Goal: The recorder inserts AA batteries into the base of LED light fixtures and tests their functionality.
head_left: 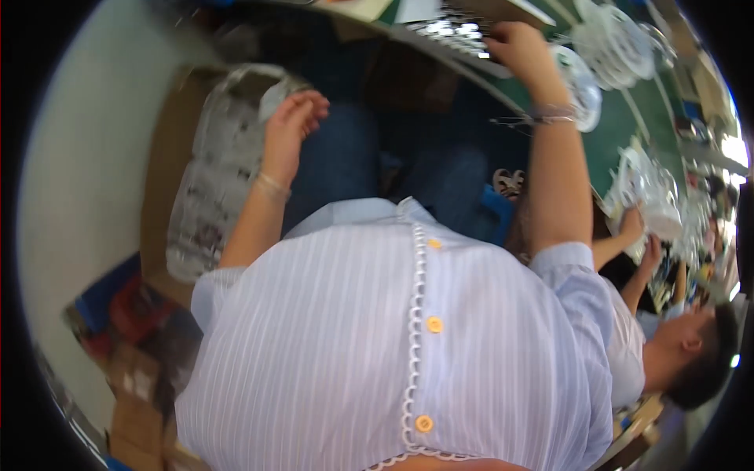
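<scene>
My left hand [295,124] hovers at the edge of a cardboard box [163,169] on my left, fingers loosely bent, with nothing visible between them. Clear plastic trays or packaging [224,157] fill that box, and a whitish flap [275,97] shows right beside the hand. Reaching forward, my right hand [525,53] is at the workbench with its fingers curled in over a tray of small shiny parts [448,31]. Its fingertips are closed together; whatever they pinch is too small or hidden. The shiny parts are smeared by motion.
White plastic reels [616,47] stand on the green bench top [624,118] beyond my right arm. To the right a co-worker [687,353] handles white plastic pieces [656,196]. A blue stool [496,212] is under the bench. Cardboard boxes [135,408] lie at lower left.
</scene>
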Motion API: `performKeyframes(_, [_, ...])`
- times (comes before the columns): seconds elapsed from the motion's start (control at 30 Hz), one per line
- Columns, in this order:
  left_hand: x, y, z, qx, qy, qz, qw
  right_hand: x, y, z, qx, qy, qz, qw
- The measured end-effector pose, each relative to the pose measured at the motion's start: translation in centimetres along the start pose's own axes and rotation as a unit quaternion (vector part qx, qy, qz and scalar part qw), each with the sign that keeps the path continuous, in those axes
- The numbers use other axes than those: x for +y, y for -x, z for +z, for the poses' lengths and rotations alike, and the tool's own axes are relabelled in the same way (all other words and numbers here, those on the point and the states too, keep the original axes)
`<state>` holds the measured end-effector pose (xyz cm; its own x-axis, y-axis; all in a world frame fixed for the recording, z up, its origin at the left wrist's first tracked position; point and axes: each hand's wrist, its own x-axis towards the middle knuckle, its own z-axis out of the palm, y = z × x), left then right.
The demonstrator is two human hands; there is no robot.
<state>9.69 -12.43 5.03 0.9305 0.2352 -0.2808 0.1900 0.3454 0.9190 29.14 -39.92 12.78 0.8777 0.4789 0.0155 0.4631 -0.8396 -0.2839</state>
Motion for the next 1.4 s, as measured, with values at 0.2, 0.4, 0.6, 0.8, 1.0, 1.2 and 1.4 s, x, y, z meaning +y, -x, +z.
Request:
performKeyframes(0.2, [-8.2, 1.9, -21.6, 0.351, -0.204, 0.101, 0.908, -1.6, 1.1, -0.3, 0.176, -0.127, 0.045, 0.975])
performKeyframes(0.4, [-9.9, 13.2, -24.3, 0.545, -0.509, -0.36, 0.561, -2.0, 8.6, 1.8, 0.334, -0.223, 0.0, 0.916])
performKeyframes(0.6, [-13.2, 15.3, -25.0, 0.38, -0.765, -0.281, 0.437, -4.0, 11.9, 2.4, 0.326, -0.135, -0.01, 0.935])
performKeyframes(0.8, [-18.3, 10.9, -28.1, 0.138, -0.63, -0.282, 0.711, -6.1, 12.8, 2.7, 0.284, -0.151, 0.053, 0.945])
performKeyframes(1.0, [-15.6, 8.5, -29.0, -0.047, -0.626, -0.379, 0.679, -6.5, 13.8, 1.5, 0.318, -0.189, 0.032, 0.928])
performKeyframes(1.2, [-7.9, 6.8, -30.8, 0.124, -0.75, -0.17, 0.628, -5.7, 14.1, 1.8, 0.359, -0.337, 0.027, 0.87])
performKeyframes(1.4, [8.3, 5.7, -23.3, 0.262, -0.632, 0.068, 0.726, -5.3, 13.9, 3.0, 0.309, -0.39, 0.069, 0.865])
